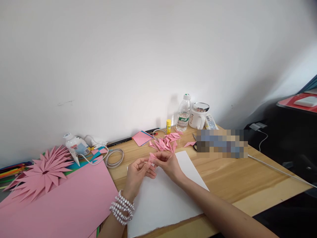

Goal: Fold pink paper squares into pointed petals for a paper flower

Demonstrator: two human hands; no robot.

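Over the white paper sheet (165, 195), I see my left hand (137, 175) and right hand (168, 163) pinching one small pink folded paper piece (151, 156), finished pink folded points (164, 142) piled beyond it and a pink paper starburst flower (43, 175) lying far left.

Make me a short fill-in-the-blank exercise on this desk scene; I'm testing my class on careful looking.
1. Both hands, left hand and right hand, hold a small folded piece of paper whose colour is ____.
2. The beaded bracelet sits on the ____ wrist.
3. The hands work above a large ____ sheet lying on the wooden desk.
4. The water bottle stands between the yellow glue stick and the white ____.

Missing words: pink; left; white; mug
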